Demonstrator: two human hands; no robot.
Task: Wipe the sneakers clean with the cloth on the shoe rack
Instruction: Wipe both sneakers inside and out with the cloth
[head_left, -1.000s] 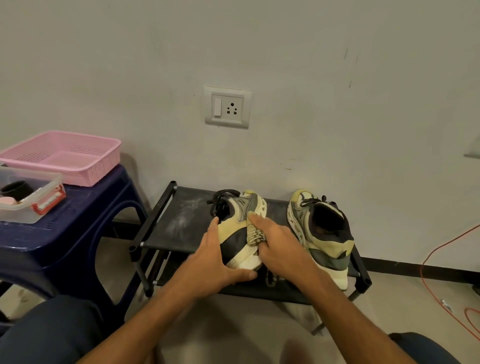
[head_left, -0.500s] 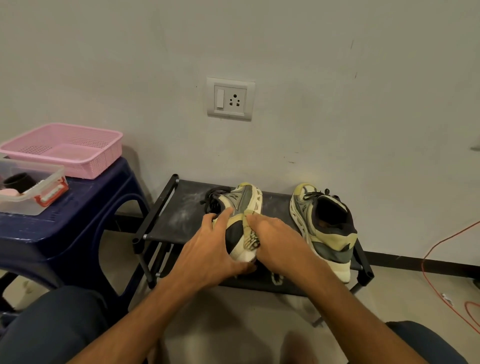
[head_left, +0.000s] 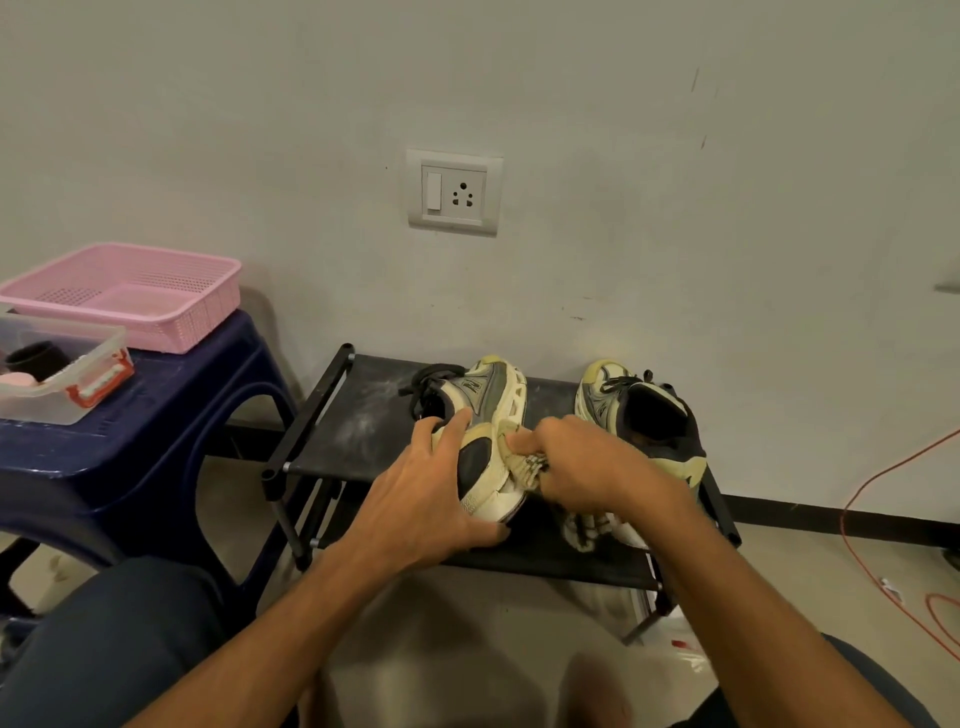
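Two cream-and-grey sneakers sit on a black shoe rack. The left sneaker is tipped on its side with its heel towards me. My left hand grips its heel, thumb under the sole and fingers over the collar. My right hand holds a striped cream cloth bunched in its fingers and presses it against the sneaker's sole edge; a loose end of the cloth hangs below the wrist. The right sneaker stands upright beside my right hand, partly hidden by it.
A dark blue plastic stool stands left of the rack, carrying a pink basket and a clear box. An orange cable trails on the floor at right. A wall socket is above the rack.
My right hand has slid the cloth from the top of the left sneaker's side down towards its sole edge near the heel. My left hand shifted its hold on the heel.
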